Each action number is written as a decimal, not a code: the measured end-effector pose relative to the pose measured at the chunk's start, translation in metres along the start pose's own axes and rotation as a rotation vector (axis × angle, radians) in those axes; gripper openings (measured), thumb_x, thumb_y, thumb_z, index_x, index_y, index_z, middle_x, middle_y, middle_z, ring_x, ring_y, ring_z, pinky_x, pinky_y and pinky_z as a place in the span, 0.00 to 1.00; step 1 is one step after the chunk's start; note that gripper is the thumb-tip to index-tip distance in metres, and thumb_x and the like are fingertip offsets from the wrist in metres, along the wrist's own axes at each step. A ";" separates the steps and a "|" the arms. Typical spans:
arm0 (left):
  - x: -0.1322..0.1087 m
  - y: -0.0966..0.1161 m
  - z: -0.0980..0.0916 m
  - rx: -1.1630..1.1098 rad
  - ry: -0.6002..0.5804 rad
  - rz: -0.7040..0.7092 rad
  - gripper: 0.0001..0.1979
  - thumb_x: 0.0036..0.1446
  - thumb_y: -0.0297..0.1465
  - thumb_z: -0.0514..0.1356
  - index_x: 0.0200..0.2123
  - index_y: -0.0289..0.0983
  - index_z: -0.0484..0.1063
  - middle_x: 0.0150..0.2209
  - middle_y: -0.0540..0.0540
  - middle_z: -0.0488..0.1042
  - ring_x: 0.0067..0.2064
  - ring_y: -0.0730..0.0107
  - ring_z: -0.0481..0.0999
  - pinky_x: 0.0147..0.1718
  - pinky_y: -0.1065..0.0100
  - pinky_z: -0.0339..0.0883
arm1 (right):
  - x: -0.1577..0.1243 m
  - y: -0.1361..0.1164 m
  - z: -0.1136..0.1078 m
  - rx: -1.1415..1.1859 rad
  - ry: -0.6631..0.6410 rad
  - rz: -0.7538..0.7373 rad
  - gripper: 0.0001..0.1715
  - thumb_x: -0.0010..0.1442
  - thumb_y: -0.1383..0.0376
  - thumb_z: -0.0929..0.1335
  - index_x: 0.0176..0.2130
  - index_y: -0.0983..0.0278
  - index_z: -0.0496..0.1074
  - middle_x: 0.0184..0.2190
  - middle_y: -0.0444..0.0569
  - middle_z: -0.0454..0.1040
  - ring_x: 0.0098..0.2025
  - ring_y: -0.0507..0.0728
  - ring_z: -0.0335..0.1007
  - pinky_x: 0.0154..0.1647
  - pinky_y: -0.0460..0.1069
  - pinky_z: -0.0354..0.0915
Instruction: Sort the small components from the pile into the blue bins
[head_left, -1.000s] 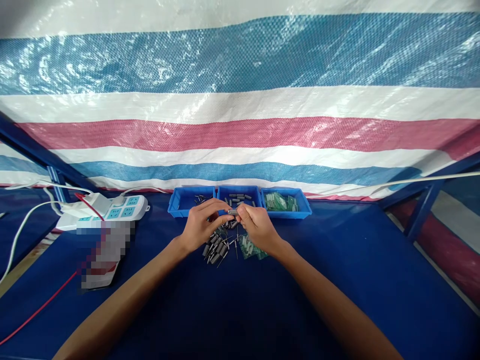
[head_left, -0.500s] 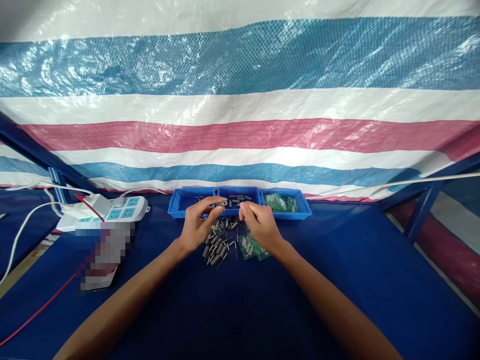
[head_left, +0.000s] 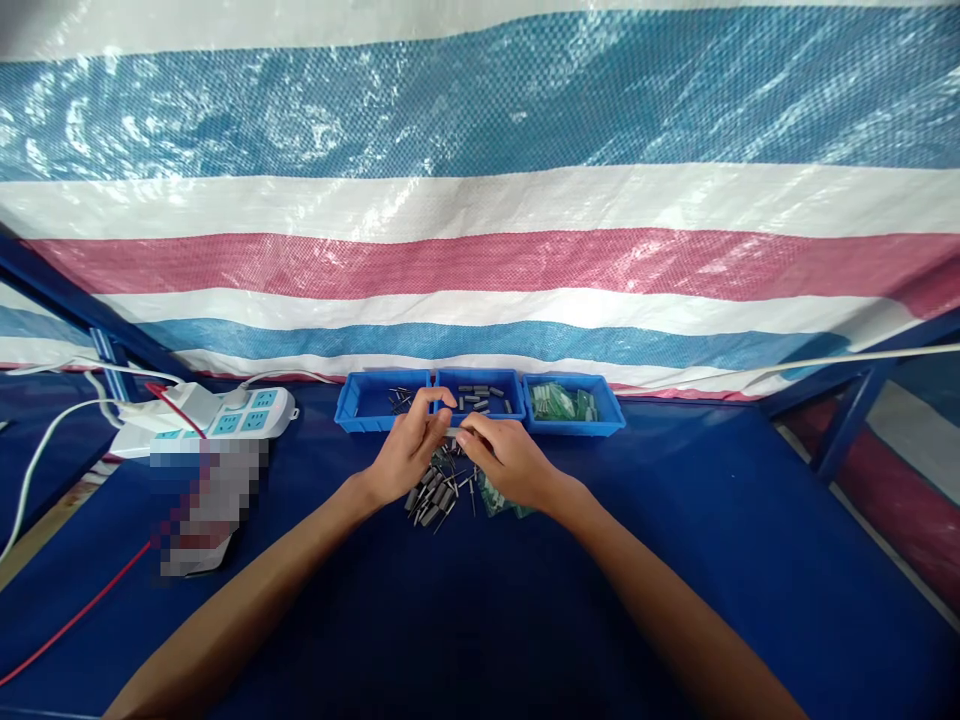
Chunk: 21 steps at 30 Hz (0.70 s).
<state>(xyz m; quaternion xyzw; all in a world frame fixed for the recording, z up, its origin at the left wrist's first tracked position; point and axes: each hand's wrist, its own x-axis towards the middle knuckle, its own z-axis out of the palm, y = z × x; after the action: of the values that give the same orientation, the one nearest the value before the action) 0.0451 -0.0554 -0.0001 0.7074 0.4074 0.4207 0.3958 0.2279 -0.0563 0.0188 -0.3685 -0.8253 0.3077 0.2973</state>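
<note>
My left hand (head_left: 406, 452) and my right hand (head_left: 513, 458) meet at the fingertips over the heap, both closed round something small, mostly hidden. Below them lies a pile of dark cylinders and thin metal pins (head_left: 433, 496), with green pieces (head_left: 493, 497) partly under my right hand. Behind stand three blue bins: the left bin (head_left: 363, 424) has a few thin pins, the middle bin (head_left: 516, 378) holds several grey cylinders (head_left: 495, 392), and the right bin (head_left: 592, 429) holds green and white pieces (head_left: 559, 402).
A white power strip (head_left: 259, 412) with plugs and cables lies at the left. Nearer me is a blurred-out object (head_left: 217, 500), with a red cable (head_left: 94, 614) beside it. Striped sheeting (head_left: 480, 265) hangs behind the blue table (head_left: 675, 500); blue metal posts stand at both sides.
My hands have come together, the right one moving left and slightly down. The small metal item visible at my left fingertips is now mostly covered.
</note>
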 end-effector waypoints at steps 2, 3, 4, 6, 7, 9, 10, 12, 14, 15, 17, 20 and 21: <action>0.000 0.002 -0.002 0.027 0.042 0.054 0.12 0.66 0.36 0.50 0.50 0.39 0.59 0.19 0.57 0.53 0.20 0.78 0.53 0.19 0.74 0.49 | 0.000 0.000 -0.002 0.133 0.013 0.048 0.19 0.69 0.60 0.56 0.26 0.63 0.57 0.20 0.40 0.56 0.22 0.49 0.54 0.26 0.46 0.51; 0.001 0.003 -0.004 0.043 0.055 0.093 0.14 0.65 0.36 0.52 0.52 0.39 0.59 0.21 0.56 0.57 0.21 0.78 0.56 0.20 0.74 0.52 | 0.000 0.001 -0.002 0.219 0.022 0.079 0.20 0.69 0.59 0.55 0.26 0.62 0.57 0.20 0.40 0.56 0.22 0.49 0.54 0.26 0.46 0.53; 0.002 0.004 -0.005 0.065 0.058 0.136 0.17 0.63 0.36 0.55 0.53 0.39 0.59 0.23 0.55 0.62 0.22 0.79 0.59 0.22 0.75 0.55 | -0.001 0.002 -0.002 0.308 0.029 0.110 0.21 0.69 0.57 0.55 0.26 0.62 0.57 0.20 0.40 0.55 0.21 0.49 0.53 0.25 0.46 0.55; 0.003 0.005 -0.006 0.142 0.053 0.234 0.19 0.59 0.36 0.60 0.52 0.39 0.63 0.29 0.52 0.69 0.23 0.80 0.63 0.24 0.75 0.59 | -0.002 0.004 -0.001 0.457 0.034 0.162 0.23 0.69 0.54 0.55 0.26 0.62 0.56 0.19 0.39 0.53 0.20 0.49 0.52 0.23 0.45 0.57; 0.004 0.005 -0.007 0.190 0.057 0.282 0.17 0.58 0.36 0.62 0.49 0.38 0.67 0.31 0.50 0.71 0.24 0.80 0.64 0.24 0.75 0.61 | -0.002 0.005 -0.001 0.502 0.030 0.178 0.24 0.69 0.53 0.55 0.26 0.62 0.56 0.19 0.39 0.52 0.19 0.48 0.51 0.23 0.45 0.58; 0.004 0.005 -0.006 0.276 0.085 0.355 0.12 0.57 0.34 0.62 0.44 0.37 0.71 0.33 0.48 0.74 0.24 0.79 0.66 0.25 0.74 0.62 | -0.003 0.006 0.001 0.525 0.014 0.186 0.25 0.69 0.53 0.56 0.25 0.62 0.56 0.18 0.39 0.52 0.19 0.48 0.51 0.22 0.45 0.58; 0.004 0.005 -0.006 0.307 0.101 0.375 0.10 0.58 0.33 0.62 0.42 0.37 0.72 0.34 0.47 0.75 0.25 0.79 0.67 0.25 0.74 0.63 | -0.003 0.006 0.002 0.509 0.005 0.181 0.25 0.69 0.53 0.56 0.24 0.63 0.57 0.18 0.39 0.52 0.19 0.48 0.52 0.22 0.45 0.57; 0.004 0.005 -0.005 0.342 0.108 0.376 0.08 0.59 0.32 0.61 0.41 0.35 0.73 0.34 0.47 0.76 0.26 0.78 0.68 0.26 0.74 0.63 | -0.002 0.006 0.001 0.444 -0.005 0.167 0.25 0.69 0.55 0.55 0.24 0.63 0.57 0.18 0.39 0.54 0.19 0.48 0.53 0.23 0.45 0.56; 0.003 0.006 -0.005 0.357 0.100 0.350 0.07 0.60 0.32 0.60 0.39 0.34 0.73 0.33 0.47 0.75 0.27 0.77 0.69 0.27 0.74 0.64 | -0.001 0.004 -0.002 0.355 -0.005 0.159 0.24 0.69 0.57 0.55 0.23 0.63 0.57 0.17 0.40 0.56 0.20 0.49 0.55 0.24 0.45 0.55; 0.003 0.006 -0.005 0.361 0.100 0.330 0.08 0.60 0.33 0.59 0.38 0.34 0.73 0.32 0.47 0.75 0.26 0.77 0.69 0.27 0.73 0.64 | -0.001 0.004 -0.004 0.310 -0.003 0.155 0.24 0.69 0.58 0.56 0.23 0.64 0.57 0.17 0.40 0.57 0.21 0.49 0.55 0.25 0.45 0.54; 0.003 0.006 -0.005 0.348 0.119 0.274 0.08 0.60 0.34 0.59 0.37 0.34 0.73 0.32 0.47 0.75 0.25 0.77 0.68 0.27 0.73 0.64 | 0.000 0.002 -0.008 0.236 -0.005 0.144 0.24 0.68 0.60 0.57 0.22 0.64 0.59 0.18 0.42 0.60 0.22 0.49 0.58 0.26 0.45 0.54; 0.004 0.007 -0.003 0.252 0.134 0.173 0.10 0.62 0.34 0.57 0.43 0.35 0.73 0.35 0.46 0.76 0.23 0.79 0.69 0.26 0.73 0.64 | 0.001 0.002 -0.012 0.142 -0.050 0.125 0.23 0.68 0.60 0.58 0.24 0.66 0.66 0.18 0.42 0.63 0.21 0.49 0.58 0.26 0.45 0.52; 0.004 0.007 -0.003 0.206 0.135 0.142 0.11 0.63 0.34 0.56 0.44 0.36 0.72 0.37 0.46 0.76 0.23 0.79 0.70 0.25 0.73 0.64 | 0.001 0.002 -0.013 0.113 -0.071 0.119 0.23 0.67 0.61 0.59 0.24 0.66 0.68 0.18 0.42 0.64 0.20 0.48 0.57 0.25 0.45 0.51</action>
<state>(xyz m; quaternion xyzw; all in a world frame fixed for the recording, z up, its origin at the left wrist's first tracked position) 0.0457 -0.0533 0.0086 0.7416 0.4230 0.4501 0.2619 0.2372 -0.0508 0.0257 -0.3884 -0.7934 0.3836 0.2692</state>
